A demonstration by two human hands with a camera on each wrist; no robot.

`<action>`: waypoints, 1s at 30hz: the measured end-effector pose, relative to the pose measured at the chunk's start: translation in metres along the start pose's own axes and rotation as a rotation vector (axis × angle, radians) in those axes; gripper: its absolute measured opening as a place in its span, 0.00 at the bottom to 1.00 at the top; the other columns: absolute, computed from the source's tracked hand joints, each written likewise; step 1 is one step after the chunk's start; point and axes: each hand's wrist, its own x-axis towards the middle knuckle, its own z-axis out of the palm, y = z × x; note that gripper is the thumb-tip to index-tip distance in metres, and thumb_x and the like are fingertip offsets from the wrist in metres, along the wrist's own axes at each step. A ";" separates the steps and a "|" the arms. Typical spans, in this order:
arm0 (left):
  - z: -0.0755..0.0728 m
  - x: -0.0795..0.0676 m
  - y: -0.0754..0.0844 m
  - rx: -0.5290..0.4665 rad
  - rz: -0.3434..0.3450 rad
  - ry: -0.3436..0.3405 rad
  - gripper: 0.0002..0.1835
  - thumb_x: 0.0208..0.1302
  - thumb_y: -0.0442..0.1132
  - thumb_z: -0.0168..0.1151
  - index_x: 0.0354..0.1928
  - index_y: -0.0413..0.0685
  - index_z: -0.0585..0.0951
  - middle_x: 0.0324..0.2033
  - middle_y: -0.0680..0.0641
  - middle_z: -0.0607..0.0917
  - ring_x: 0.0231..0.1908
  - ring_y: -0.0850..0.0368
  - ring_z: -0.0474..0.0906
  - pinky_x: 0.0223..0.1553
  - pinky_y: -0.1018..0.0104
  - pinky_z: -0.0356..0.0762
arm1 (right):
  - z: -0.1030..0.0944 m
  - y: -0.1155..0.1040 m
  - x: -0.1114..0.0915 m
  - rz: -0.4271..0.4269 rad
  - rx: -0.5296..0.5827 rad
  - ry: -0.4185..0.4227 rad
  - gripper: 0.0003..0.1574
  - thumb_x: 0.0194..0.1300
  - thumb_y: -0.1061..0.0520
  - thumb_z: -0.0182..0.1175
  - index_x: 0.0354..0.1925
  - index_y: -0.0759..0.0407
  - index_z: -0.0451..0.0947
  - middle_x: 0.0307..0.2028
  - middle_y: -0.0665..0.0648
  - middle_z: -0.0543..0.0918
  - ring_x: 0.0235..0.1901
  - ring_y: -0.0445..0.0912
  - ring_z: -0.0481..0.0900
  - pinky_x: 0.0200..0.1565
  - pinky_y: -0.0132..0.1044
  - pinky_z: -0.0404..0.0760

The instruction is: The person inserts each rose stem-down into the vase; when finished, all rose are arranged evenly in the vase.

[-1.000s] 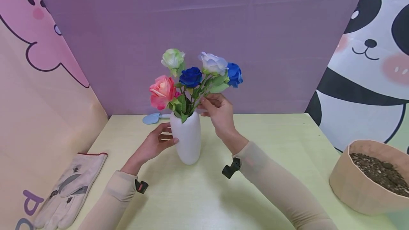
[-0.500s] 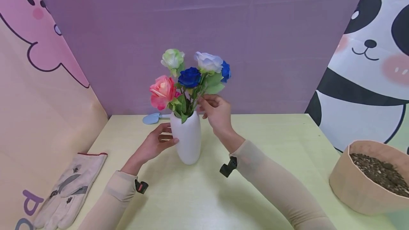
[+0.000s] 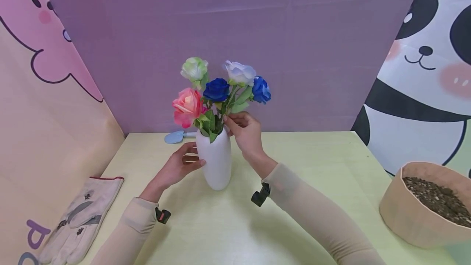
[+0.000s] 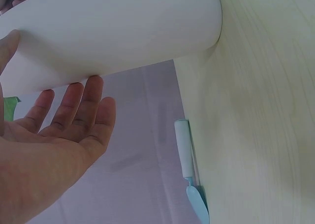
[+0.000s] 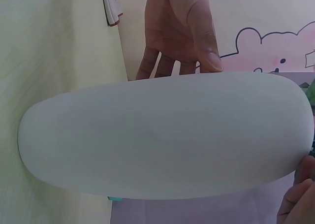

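Observation:
A white vase (image 3: 217,165) stands upright on the table, holding several roses. My left hand (image 3: 177,167) steadies its left side, thumb at the front and fingers behind; in the left wrist view the fingertips (image 4: 92,81) touch the vase wall (image 4: 128,27). At the mouth's right side, my right hand (image 3: 247,135) pinches a rose stem between thumb and fingers. Above lean a pale lavender rose (image 3: 240,72) and a blue rose (image 3: 261,90); leaves hide which one the stem belongs to. A dark blue rose (image 3: 216,90), a coral rose (image 3: 187,107) and a greenish-white rose (image 3: 194,68) stand left.
Behind the vase lies a light blue trowel (image 3: 174,137). Folded work gloves (image 3: 82,216) rest at the left edge of the table (image 3: 312,162). A tan pot (image 3: 412,212) of soil stands at the right. Purple cloth (image 3: 294,52) hangs behind.
My right hand has shifted left and slightly down towards the vase mouth. The lavender and right-hand blue roses have swung left, the blue one dipping lately. The left hand stays on the vase.

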 end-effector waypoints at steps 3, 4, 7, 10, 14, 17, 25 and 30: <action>0.000 0.000 -0.001 -0.002 -0.003 -0.005 0.38 0.63 0.53 0.68 0.72 0.55 0.64 0.63 0.42 0.74 0.63 0.39 0.75 0.59 0.47 0.81 | 0.000 0.001 -0.001 -0.011 -0.015 0.005 0.16 0.64 0.51 0.69 0.44 0.61 0.81 0.39 0.60 0.87 0.24 0.45 0.80 0.33 0.33 0.86; 0.000 0.000 -0.001 -0.002 -0.003 -0.007 0.38 0.63 0.53 0.68 0.72 0.55 0.64 0.63 0.42 0.74 0.63 0.38 0.74 0.59 0.47 0.81 | 0.000 0.001 -0.001 -0.012 -0.018 0.006 0.16 0.64 0.51 0.69 0.44 0.61 0.82 0.39 0.60 0.88 0.23 0.45 0.80 0.31 0.31 0.84; 0.000 -0.001 -0.001 -0.004 -0.001 -0.009 0.38 0.64 0.53 0.68 0.72 0.55 0.64 0.63 0.42 0.74 0.63 0.38 0.74 0.59 0.47 0.81 | 0.001 0.001 -0.002 -0.013 -0.028 0.013 0.16 0.64 0.51 0.69 0.45 0.61 0.84 0.40 0.62 0.89 0.24 0.51 0.80 0.29 0.31 0.83; 0.000 -0.001 0.000 -0.007 0.002 -0.004 0.38 0.64 0.52 0.68 0.71 0.55 0.64 0.63 0.42 0.74 0.63 0.38 0.75 0.59 0.47 0.81 | 0.003 0.001 -0.002 -0.020 -0.034 0.017 0.17 0.64 0.52 0.69 0.46 0.62 0.85 0.42 0.63 0.89 0.29 0.58 0.83 0.31 0.33 0.85; 0.000 -0.001 0.001 -0.011 0.006 0.003 0.37 0.64 0.51 0.68 0.71 0.55 0.65 0.62 0.42 0.75 0.62 0.39 0.76 0.59 0.47 0.81 | 0.004 0.000 -0.003 -0.035 -0.078 0.026 0.17 0.64 0.52 0.68 0.47 0.61 0.86 0.44 0.61 0.89 0.35 0.52 0.84 0.34 0.32 0.84; 0.000 -0.002 0.002 -0.010 0.007 -0.001 0.37 0.64 0.52 0.68 0.71 0.55 0.64 0.63 0.42 0.75 0.62 0.39 0.76 0.59 0.47 0.81 | 0.006 0.001 -0.005 -0.033 -0.123 0.043 0.17 0.64 0.50 0.68 0.46 0.59 0.87 0.43 0.59 0.88 0.36 0.45 0.81 0.34 0.29 0.81; -0.001 -0.003 0.000 -0.005 0.023 -0.005 0.37 0.65 0.52 0.68 0.72 0.53 0.64 0.63 0.41 0.74 0.62 0.38 0.76 0.59 0.47 0.81 | 0.011 0.006 -0.006 -0.015 -0.090 0.035 0.14 0.65 0.53 0.68 0.44 0.62 0.87 0.32 0.56 0.85 0.30 0.40 0.77 0.27 0.25 0.76; -0.002 -0.002 0.001 -0.008 0.021 -0.007 0.37 0.65 0.51 0.68 0.72 0.54 0.64 0.63 0.41 0.74 0.62 0.38 0.75 0.59 0.47 0.81 | 0.012 0.003 -0.008 0.013 -0.075 0.025 0.15 0.65 0.53 0.67 0.44 0.62 0.87 0.36 0.57 0.86 0.32 0.39 0.78 0.30 0.25 0.78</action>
